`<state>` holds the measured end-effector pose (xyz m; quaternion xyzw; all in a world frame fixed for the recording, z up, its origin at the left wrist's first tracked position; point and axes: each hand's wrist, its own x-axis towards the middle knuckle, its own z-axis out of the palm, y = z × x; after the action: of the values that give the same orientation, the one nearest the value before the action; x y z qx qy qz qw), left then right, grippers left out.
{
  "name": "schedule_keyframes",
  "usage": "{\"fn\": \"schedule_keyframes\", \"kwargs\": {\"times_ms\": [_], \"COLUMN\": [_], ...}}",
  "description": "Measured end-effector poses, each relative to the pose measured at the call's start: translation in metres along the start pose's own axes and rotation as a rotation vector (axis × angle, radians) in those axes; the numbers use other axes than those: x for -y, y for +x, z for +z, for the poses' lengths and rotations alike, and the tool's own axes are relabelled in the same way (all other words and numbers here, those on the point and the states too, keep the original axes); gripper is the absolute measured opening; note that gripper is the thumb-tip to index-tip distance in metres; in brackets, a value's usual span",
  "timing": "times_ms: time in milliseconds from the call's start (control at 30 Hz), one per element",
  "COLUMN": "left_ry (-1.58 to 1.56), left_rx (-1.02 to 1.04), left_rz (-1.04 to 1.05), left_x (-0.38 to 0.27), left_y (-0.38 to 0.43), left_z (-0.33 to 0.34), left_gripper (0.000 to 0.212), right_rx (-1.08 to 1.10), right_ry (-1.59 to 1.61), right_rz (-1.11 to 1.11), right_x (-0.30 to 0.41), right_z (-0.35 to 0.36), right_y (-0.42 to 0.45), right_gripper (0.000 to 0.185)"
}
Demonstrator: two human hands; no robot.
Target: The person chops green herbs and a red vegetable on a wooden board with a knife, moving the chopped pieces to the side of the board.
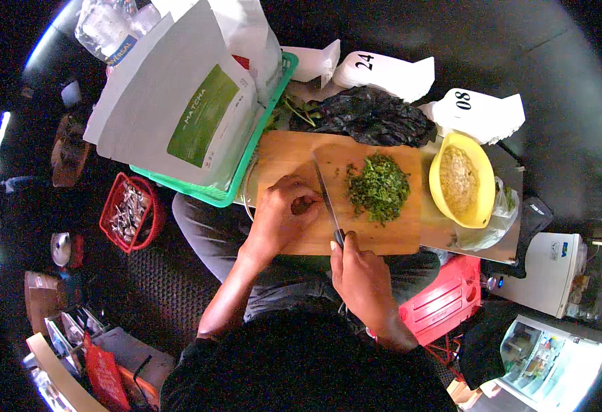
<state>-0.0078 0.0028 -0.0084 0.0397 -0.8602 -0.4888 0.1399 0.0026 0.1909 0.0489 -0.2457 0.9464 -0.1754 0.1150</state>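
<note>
My right hand [363, 278] is closed around the black handle of a kitchen knife [327, 191]. Its blade points away from me over a wooden cutting board [290, 149]. To the left of the blade, my left hand [288, 213] is curled into a ring, fingertips close to the steel. Whether they touch it or pinch something small, I cannot tell. Chopped green herbs [380, 188] form a pile on the board, right of the knife. Past the board's right edge, a yellow plastic bowl [439, 180] contains a pale, minced-looking food in liquid.
A green plastic basket [236, 180] holding large white pouches [146, 108] rises at the left. Behind the board lie a crumpled black plastic bag [368, 116] and white stacked containers [383, 74]. Near the bowl is a clear plastic bag [491, 232]. A red basket [151, 232] stands lower left, a red stool [445, 304] lower right.
</note>
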Motion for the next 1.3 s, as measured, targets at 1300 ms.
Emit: {"fn": "schedule_keyframes", "kwargs": {"times_ms": [1300], "left_ry": [0.009], "left_rx": [0.003], "left_rz": [0.028], "left_x": [0.0], "left_y": [0.0], "left_z": [-0.001], "left_gripper": [0.013], "right_rx": [0.027], "right_ry": [0.048], "right_rz": [0.072], "right_x": [0.008], "right_z": [0.015], "right_y": [-0.005], "right_gripper": [0.033]}}
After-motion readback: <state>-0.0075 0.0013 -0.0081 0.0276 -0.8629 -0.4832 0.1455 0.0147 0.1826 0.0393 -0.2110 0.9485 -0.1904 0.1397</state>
